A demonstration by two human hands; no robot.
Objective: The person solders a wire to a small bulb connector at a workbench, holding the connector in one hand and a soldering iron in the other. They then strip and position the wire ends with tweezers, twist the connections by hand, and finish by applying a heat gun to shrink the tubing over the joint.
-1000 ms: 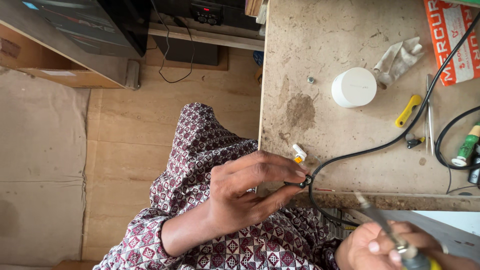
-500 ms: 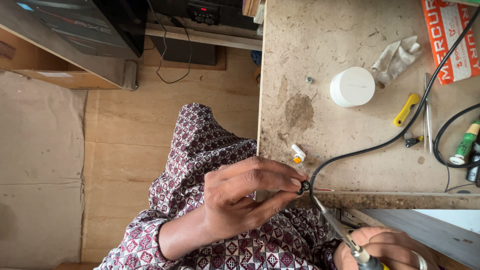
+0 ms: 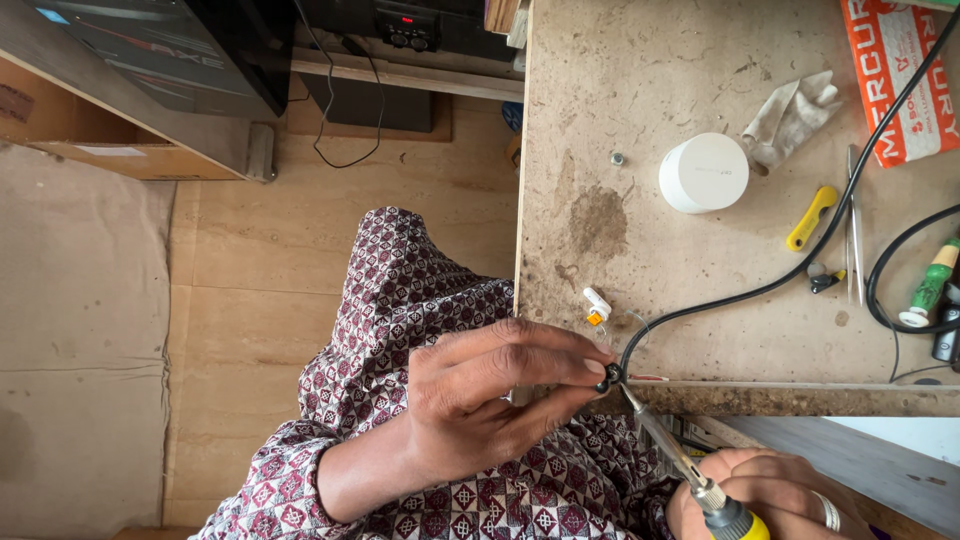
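Observation:
My left hand (image 3: 490,400) pinches the end of a black cable (image 3: 760,290) at the near edge of the stone worktop (image 3: 620,120); thin red wires stick out of the cable end. My right hand (image 3: 760,495), with a ring on one finger, grips a yellow-handled screwdriver (image 3: 670,450) at the bottom right. The screwdriver's metal shaft slants up and its tip touches the cable end between my left fingertips. A small white and orange connector (image 3: 597,306) lies on the worktop just above my left fingers.
On the worktop lie a white round lid (image 3: 703,173), a crumpled cloth (image 3: 790,115), a yellow utility knife (image 3: 811,218), tweezers (image 3: 856,225), a green-capped tube (image 3: 930,285) and an orange box (image 3: 900,80). Dark electronics and a cardboard box stand on the floor at the upper left.
My right hand has brought the screwdriver up from the bottom edge until its tip meets the cable end. My left hand has kept its pinch on the cable.

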